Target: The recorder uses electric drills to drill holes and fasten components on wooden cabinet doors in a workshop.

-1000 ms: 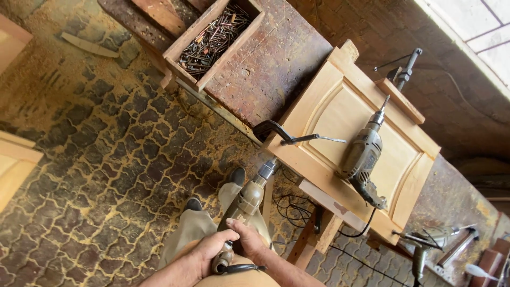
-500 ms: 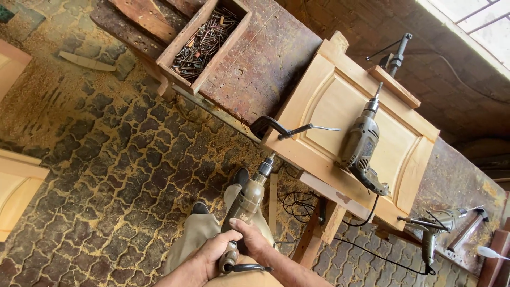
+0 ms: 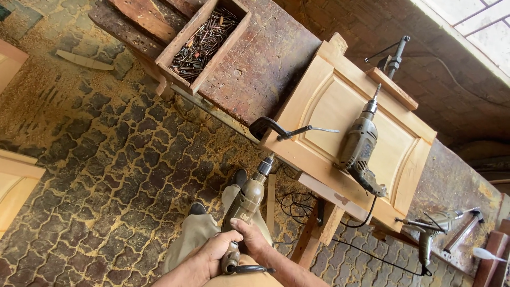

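Both hands are closed around one drill [image 3: 245,204] low in the view, above the person's legs. The left hand [image 3: 208,258] wraps the lower part of the handle, fingers curled tight, with the butt of the handle and its black cord showing just beside the knuckles. The right hand [image 3: 251,237] grips the drill body from the other side, fingers folded over it and touching the left hand. The drill tilts up and away, its chuck [image 3: 264,167] close to the near edge of a pale wooden door panel [image 3: 340,114] on the workbench [image 3: 265,58]; whether the bit touches the wood cannot be told.

A second drill [image 3: 360,146] lies on the panel, its cord hanging off the edge. A black clamp [image 3: 273,127] bites the panel's near corner, and another clamp [image 3: 394,58] stands at the far edge on a wood block. A wooden box of nails [image 3: 204,42] sits on the bench to the left. A third drill [image 3: 433,228] lies farther right.

Both forearms are cut off by the bottom edge. The bit in the held drill is too small to make out. Sawdust covers the paved floor [image 3: 95,159], and pale panels at the left edge are only partly in view.
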